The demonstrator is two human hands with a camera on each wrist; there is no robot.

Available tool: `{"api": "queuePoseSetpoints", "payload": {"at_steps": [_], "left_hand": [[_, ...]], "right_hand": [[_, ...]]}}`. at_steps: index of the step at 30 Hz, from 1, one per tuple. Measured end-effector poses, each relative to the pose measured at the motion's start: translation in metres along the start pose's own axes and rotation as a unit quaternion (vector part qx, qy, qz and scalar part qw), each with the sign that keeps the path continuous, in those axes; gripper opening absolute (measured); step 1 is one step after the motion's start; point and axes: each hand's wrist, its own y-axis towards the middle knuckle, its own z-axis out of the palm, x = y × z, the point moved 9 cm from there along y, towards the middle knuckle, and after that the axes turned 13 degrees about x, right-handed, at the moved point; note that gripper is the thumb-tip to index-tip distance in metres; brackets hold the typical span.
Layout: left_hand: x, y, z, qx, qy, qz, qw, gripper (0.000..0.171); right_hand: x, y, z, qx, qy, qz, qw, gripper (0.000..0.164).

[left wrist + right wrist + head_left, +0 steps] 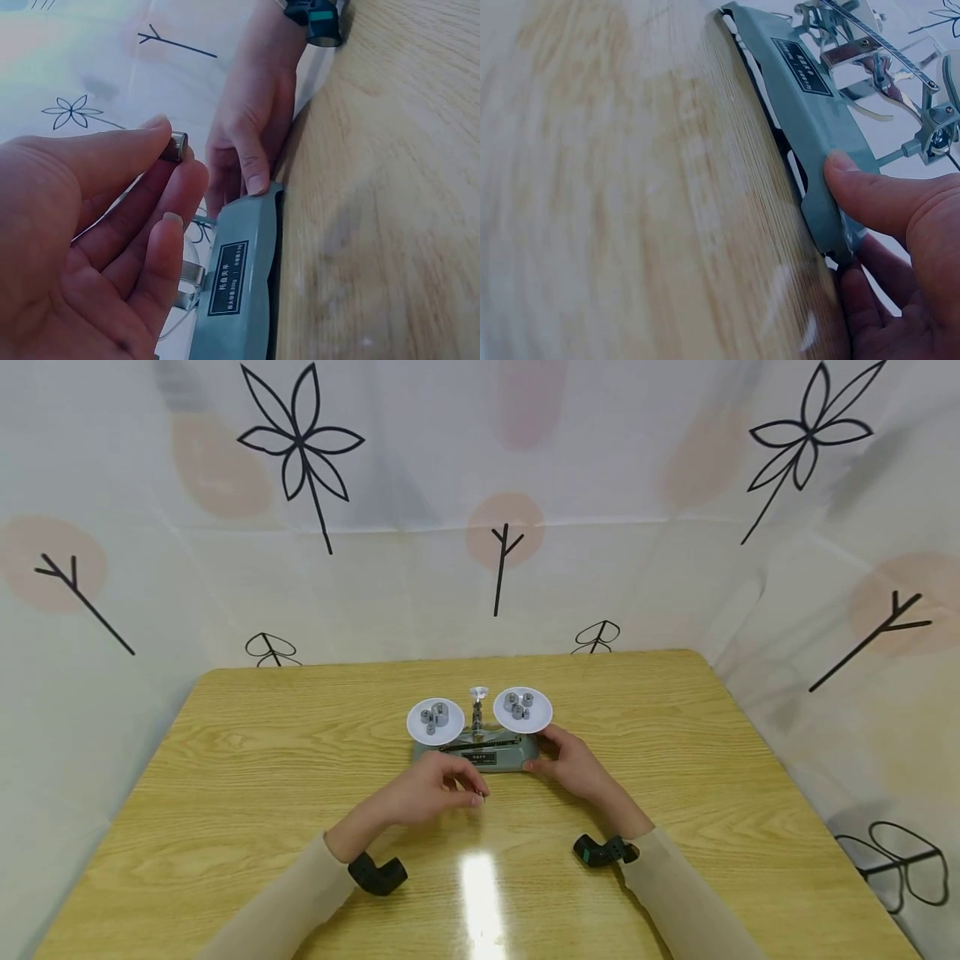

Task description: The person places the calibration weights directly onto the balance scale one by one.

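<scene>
Between thumb and fingertips my left hand (435, 789) pinches a small cylindrical metal weight (178, 146), held in front of the balance. The green-grey pan balance (517, 758) stands mid-table, a dark label on its front. My right hand (573, 764) grips the right end of its base, the thumb (844, 161) on the front face and fingers around the end. On the white left pan (415, 729) stand several metal weights of different sizes. More weights sit on the right pan (542, 717), near my right hand.
The balance's metal centre post (477, 710) rises between the two pans. A wooden table (285, 760) extends around it, and a patterned white cloth (420, 577) hangs behind and at the sides. Each wrist carries a black camera (378, 875).
</scene>
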Motion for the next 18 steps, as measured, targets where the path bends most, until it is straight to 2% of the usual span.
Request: {"api": "queuePoseSetpoints", "payload": {"at_steps": [11, 18], "left_hand": [[-0.005, -0.006, -0.011, -0.015, -0.043, 0.016, 0.9988, 0.012], [-0.007, -0.010, -0.024, -0.041, -0.024, 0.003, 0.9989, 0.009]], "right_hand": [[0.000, 0.000, 0.001, 0.003, -0.003, 0.000, 1.000, 0.063], [0.004, -0.002, 0.000, 0.005, 0.001, 0.000, 1.000, 0.064]]}}
